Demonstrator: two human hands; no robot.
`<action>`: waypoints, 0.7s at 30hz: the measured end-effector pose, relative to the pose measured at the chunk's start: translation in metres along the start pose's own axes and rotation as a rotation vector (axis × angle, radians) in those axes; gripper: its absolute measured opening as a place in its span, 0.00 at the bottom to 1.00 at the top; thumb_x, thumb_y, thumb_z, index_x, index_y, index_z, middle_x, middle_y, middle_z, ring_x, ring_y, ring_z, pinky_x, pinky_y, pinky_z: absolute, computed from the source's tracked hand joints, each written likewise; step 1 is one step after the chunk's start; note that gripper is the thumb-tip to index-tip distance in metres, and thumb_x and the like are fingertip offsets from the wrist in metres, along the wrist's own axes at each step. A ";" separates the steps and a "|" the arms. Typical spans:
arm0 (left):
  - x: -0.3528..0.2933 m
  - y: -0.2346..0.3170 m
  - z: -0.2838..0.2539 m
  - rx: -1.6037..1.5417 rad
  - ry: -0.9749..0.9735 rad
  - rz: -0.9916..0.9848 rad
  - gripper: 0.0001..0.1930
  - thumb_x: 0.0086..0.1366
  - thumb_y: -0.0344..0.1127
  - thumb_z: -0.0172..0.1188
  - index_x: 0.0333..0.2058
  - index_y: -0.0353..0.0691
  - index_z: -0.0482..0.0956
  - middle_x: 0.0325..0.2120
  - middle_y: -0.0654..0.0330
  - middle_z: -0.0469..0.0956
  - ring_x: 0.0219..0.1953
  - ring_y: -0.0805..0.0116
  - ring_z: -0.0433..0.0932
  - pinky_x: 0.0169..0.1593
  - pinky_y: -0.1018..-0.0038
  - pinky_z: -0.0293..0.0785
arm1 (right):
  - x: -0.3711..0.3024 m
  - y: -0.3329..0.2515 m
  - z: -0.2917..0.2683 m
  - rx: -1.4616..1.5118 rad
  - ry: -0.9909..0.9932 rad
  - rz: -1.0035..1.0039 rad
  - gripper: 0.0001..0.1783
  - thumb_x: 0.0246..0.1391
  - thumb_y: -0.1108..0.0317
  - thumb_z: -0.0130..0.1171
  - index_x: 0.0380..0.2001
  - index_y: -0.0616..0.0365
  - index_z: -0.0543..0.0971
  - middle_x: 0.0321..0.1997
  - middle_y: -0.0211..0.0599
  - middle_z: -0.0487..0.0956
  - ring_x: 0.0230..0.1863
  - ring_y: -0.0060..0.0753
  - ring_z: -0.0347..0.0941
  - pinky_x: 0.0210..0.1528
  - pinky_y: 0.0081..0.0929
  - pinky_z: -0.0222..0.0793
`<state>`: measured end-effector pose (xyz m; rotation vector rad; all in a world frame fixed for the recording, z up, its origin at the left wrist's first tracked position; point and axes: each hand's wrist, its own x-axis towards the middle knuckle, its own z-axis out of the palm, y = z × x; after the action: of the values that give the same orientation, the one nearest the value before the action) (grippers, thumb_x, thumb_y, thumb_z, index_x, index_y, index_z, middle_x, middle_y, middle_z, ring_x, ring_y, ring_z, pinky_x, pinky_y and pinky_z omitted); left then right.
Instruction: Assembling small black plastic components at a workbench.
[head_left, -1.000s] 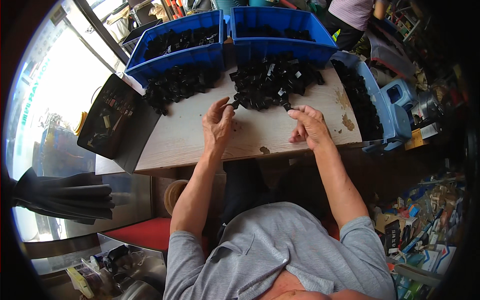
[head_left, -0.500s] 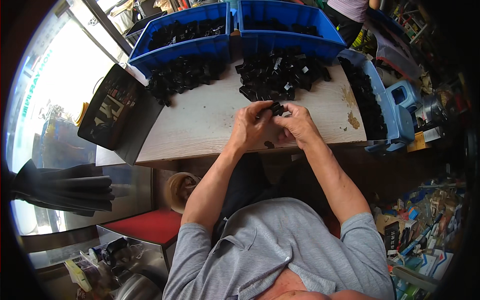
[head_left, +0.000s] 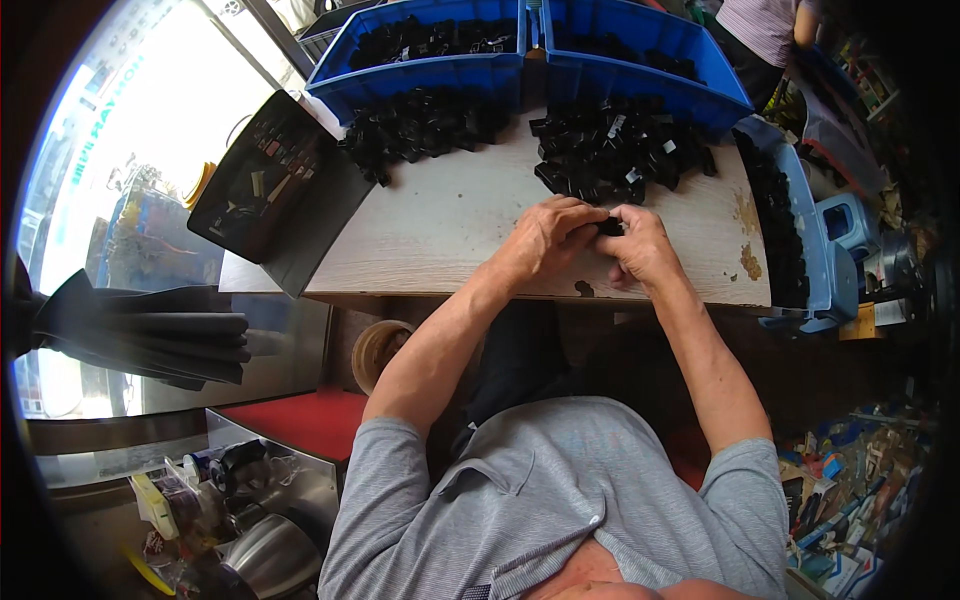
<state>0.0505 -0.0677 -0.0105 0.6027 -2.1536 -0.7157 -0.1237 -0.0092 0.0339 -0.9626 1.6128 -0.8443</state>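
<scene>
Just above the table's front part, my left hand (head_left: 550,238) and my right hand (head_left: 642,245) meet around a small black plastic part (head_left: 611,227). Fingers of both hands are closed on it and cover most of it, so its exact shape is hidden. Right beyond my hands lies a loose pile of black plastic parts (head_left: 620,150), a few with pale or shiny patches. A second pile of black parts (head_left: 425,128) lies to its left. Both piles rest on the pale wood-grain table (head_left: 430,220).
Two blue bins (head_left: 420,75) (head_left: 650,85) with black parts stand behind the piles. A tablet-like screen in a dark folding cover (head_left: 265,190) leans at the table's left. To the right are a light-blue crate (head_left: 800,200) and a blue stool (head_left: 845,220). Another person (head_left: 765,35) stands at the back right.
The view has shifted, so the table and bins sit further right and a little higher. My left hand now covers more of the black part, which both hands still hold.
</scene>
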 end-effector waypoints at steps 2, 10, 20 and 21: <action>-0.001 0.000 0.000 -0.005 0.002 -0.002 0.14 0.63 0.26 0.64 0.48 0.36 0.85 0.42 0.51 0.85 0.44 0.49 0.84 0.48 0.63 0.81 | 0.000 0.000 0.000 -0.003 0.003 -0.002 0.17 0.49 0.76 0.66 0.45 0.62 0.79 0.21 0.32 0.76 0.12 0.22 0.70 0.12 0.26 0.69; -0.002 0.002 0.002 0.040 0.040 0.042 0.14 0.63 0.26 0.64 0.48 0.37 0.86 0.42 0.51 0.85 0.44 0.51 0.84 0.48 0.63 0.81 | -0.004 -0.004 0.005 -0.062 0.031 -0.041 0.16 0.51 0.75 0.66 0.44 0.58 0.78 0.19 0.29 0.73 0.11 0.21 0.67 0.12 0.25 0.66; -0.001 0.000 -0.003 -0.018 -0.014 0.039 0.15 0.61 0.23 0.64 0.48 0.36 0.85 0.43 0.51 0.85 0.43 0.50 0.84 0.46 0.63 0.81 | 0.000 0.005 0.002 -0.081 0.056 -0.017 0.19 0.48 0.75 0.68 0.46 0.59 0.80 0.23 0.35 0.79 0.14 0.23 0.73 0.13 0.25 0.70; -0.001 0.000 -0.003 -0.014 -0.002 0.017 0.15 0.61 0.22 0.64 0.47 0.36 0.85 0.43 0.51 0.84 0.43 0.50 0.84 0.46 0.63 0.81 | 0.001 0.005 0.003 -0.089 0.044 -0.031 0.19 0.48 0.75 0.68 0.46 0.60 0.80 0.24 0.35 0.79 0.14 0.23 0.73 0.14 0.25 0.71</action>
<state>0.0538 -0.0682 -0.0092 0.5763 -2.1518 -0.7215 -0.1220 -0.0083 0.0287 -1.0407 1.6886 -0.8258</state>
